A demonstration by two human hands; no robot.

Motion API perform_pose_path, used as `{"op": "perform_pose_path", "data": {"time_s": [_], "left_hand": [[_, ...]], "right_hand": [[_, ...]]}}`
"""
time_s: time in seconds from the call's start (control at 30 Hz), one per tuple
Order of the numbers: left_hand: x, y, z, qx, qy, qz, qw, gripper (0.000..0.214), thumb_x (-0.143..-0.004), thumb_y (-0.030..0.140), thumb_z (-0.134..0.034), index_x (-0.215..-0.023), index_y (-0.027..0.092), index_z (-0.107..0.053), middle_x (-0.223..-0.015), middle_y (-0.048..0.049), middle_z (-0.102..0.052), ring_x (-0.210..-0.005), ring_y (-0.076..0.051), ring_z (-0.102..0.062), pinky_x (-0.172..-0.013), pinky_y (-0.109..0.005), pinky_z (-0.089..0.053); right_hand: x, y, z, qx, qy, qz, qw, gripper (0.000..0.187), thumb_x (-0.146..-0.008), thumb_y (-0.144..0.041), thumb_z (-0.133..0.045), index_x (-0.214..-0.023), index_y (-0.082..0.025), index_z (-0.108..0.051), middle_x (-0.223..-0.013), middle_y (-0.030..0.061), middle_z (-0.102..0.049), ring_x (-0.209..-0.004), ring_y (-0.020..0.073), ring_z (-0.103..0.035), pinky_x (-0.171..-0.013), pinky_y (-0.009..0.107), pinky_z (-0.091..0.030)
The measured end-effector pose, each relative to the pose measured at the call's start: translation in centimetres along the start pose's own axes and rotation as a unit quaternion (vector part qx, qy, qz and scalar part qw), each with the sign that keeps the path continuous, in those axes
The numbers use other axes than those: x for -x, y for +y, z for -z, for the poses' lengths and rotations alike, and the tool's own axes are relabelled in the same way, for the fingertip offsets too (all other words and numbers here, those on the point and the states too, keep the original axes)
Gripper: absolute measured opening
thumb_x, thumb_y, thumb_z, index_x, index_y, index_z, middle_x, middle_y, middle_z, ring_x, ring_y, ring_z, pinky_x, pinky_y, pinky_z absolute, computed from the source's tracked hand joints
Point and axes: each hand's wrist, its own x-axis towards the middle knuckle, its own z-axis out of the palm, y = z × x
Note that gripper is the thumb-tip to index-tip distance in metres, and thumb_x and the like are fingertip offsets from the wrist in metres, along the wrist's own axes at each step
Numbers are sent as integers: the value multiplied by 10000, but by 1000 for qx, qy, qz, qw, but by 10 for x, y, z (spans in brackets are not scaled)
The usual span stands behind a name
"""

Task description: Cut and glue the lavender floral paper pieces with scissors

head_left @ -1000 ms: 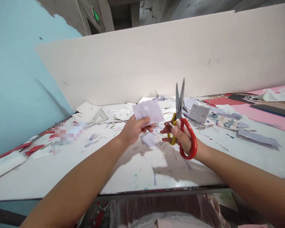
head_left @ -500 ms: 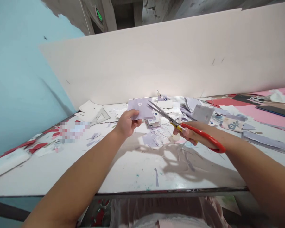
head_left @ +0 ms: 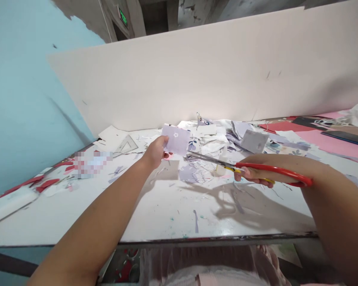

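Note:
Pinched in my left hand (head_left: 155, 153) is a lilac square (head_left: 176, 140) with a small white flower, perhaps paper or fabric; I cannot tell which. My right hand (head_left: 250, 172) grips a pair of scissors (head_left: 210, 158) with red handles and some yellow near the pivot. The blades point left and look nearly closed, their tips close to the lower right corner of the square. Whether the tips touch it, I cannot tell. Beneath and behind lie lilac and white scraps (head_left: 191, 173) in a loose heap.
A white set square (head_left: 127, 144) lies on the white table (head_left: 155, 222) at the left, near red scraps (head_left: 49, 184). A grey-lilac piece (head_left: 254, 141) leans on the heap. Pink sheets (head_left: 331, 143) and a dark flat object (head_left: 346, 138) are at the right. A white panel (head_left: 197, 79) stands behind.
The scissors have moved right and down, their blades now flatter and closer together. The lilac square has tilted slightly in my left hand. White material has come into view at the far right.

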Motion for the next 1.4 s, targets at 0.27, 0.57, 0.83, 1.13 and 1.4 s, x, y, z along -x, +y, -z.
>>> {"op": "perform_pose_path", "data": {"time_s": [0.27,0.57,0.83,1.13,1.4], "left_hand": [[10,4,-11,63,-94,41,993,117,-684,230,-411,-585,168,-409,-402,38,-325,-347,-67,-289,-387,-212,-261],[19,-3,-21,91,-116,90,985,132,-667,288,-471,-706,163,-489,-509,19,-438,-411,-85,-382,-409,-221,-300],[22,-2,-25,92,-97,91,987,159,-663,290,-485,-746,157,-513,-581,14,-477,-439,-84,-413,-422,-229,-326],[21,-4,-26,93,-106,91,986,193,-657,300,-503,-779,154,-536,-611,6,-494,-456,-84,-420,-415,-227,-332],[22,-2,-26,106,-110,94,984,237,-652,293,-514,-841,155,-550,-689,-19,-537,-512,-105,-481,-411,-222,-341]], "right_hand": [[-4,-3,-2,-47,-48,10,998,627,-677,-755,-255,-860,-226,-539,-652,15,-447,-562,167,-467,-596,330,-403],[-3,-9,-5,-118,-55,80,988,643,-726,-721,-262,-885,-162,-538,-642,-11,-421,-510,106,-415,-548,280,-385],[-8,-1,-8,-134,-71,118,981,647,-739,-715,-238,-874,-170,-560,-605,-22,-425,-472,93,-416,-529,268,-397],[-9,1,-8,-132,-78,122,981,642,-732,-724,-235,-852,-182,-557,-604,-26,-438,-465,88,-422,-559,271,-405],[-8,-1,-9,-131,-82,108,982,637,-738,-718,-234,-812,-174,-556,-556,-26,-405,-445,88,-397,-473,240,-392]]}}
